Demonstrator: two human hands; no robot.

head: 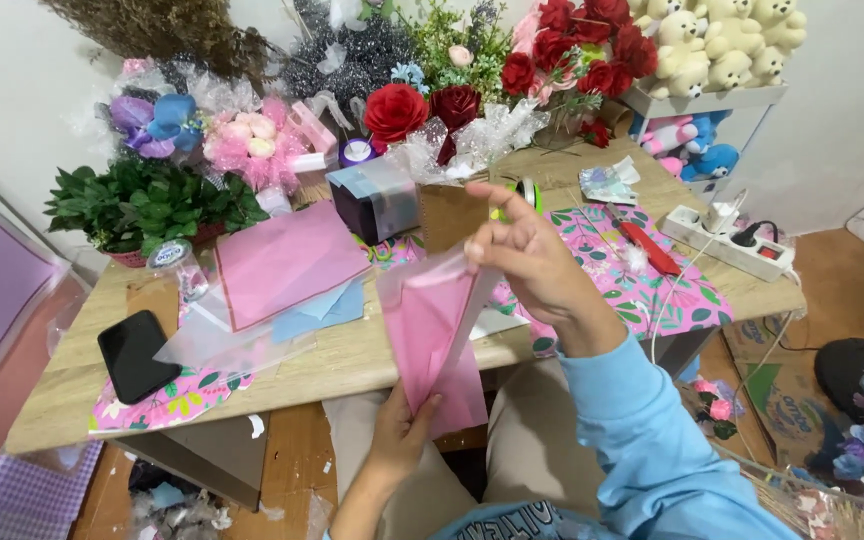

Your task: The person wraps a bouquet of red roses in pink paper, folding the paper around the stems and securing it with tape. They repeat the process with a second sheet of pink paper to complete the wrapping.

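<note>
Two bare hands are seen over the near edge of the light wooden desk point(352, 365), and a folded sheet of pink tissue paper point(430, 330) is held up between them. The sheet's top corner is pinched by the right hand point(537, 265), thumb and fingertips pressed together on it; its lower end is gripped by the left hand point(402, 430), fingers curled behind, thumb in front. More flat pink and pale blue paper sheets point(287, 265) are spread at the desk's middle. A dark box wrapped in clear film point(377, 200) is set behind them; its contents cannot be made out. Leafy green sprigs point(147, 205) are held in a red basket point(132, 258) at the left edge. A black phone point(137, 355) is laid near the front left corner.
</note>
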